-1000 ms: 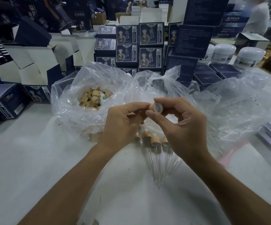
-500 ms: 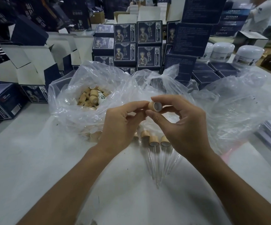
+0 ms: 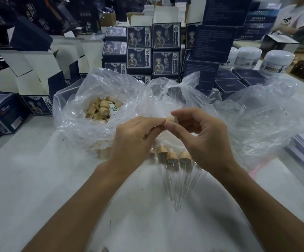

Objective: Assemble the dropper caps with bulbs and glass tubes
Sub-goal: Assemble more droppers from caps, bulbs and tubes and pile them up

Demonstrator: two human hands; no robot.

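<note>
The right hand pinches a wooden dropper cap just above the 3 finished droppers; the left hand pinches something hidden against it, likely the bulb. Best to keep the cap level and press squarely.

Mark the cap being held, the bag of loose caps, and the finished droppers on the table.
held cap (image 3: 169, 118): head view, its wooden side wall.
bag of loose caps (image 3: 71, 113): head view, clear plastic wall.
finished droppers (image 3: 172, 156): head view, middle dropper's wooden cap.

Dim, even overhead light; soft shadows, wide-angle bending at edges, background blurred
</note>
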